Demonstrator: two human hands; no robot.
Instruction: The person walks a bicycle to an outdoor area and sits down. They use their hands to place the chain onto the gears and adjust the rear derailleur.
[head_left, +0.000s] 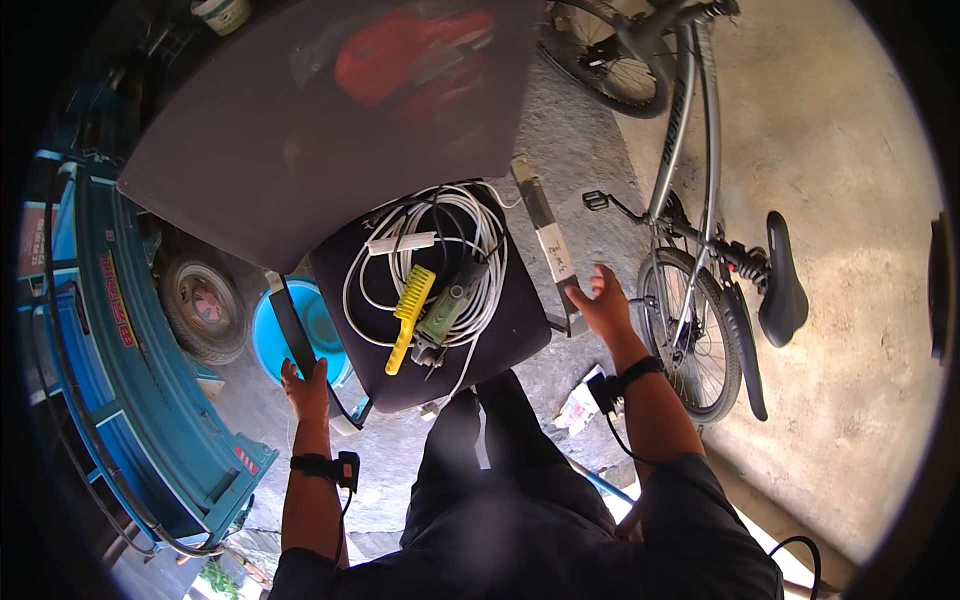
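A dark chair seat holds a coil of white and black cable, a white power strip, a yellow brush and a green hand-held power tool. Both hands are at the chair's sides with fingers apart. My left hand is beside the left armrest, and my right hand is by the right armrest, its fingertips at or near it; contact is unclear. The large dark backrest stretches beyond the seat.
A blue cargo vehicle stands at the left, near a loose-looking wheel and a light-blue basin. A grey bicycle stands on the right by a pale wall. A crumpled white packet lies below the chair's right side.
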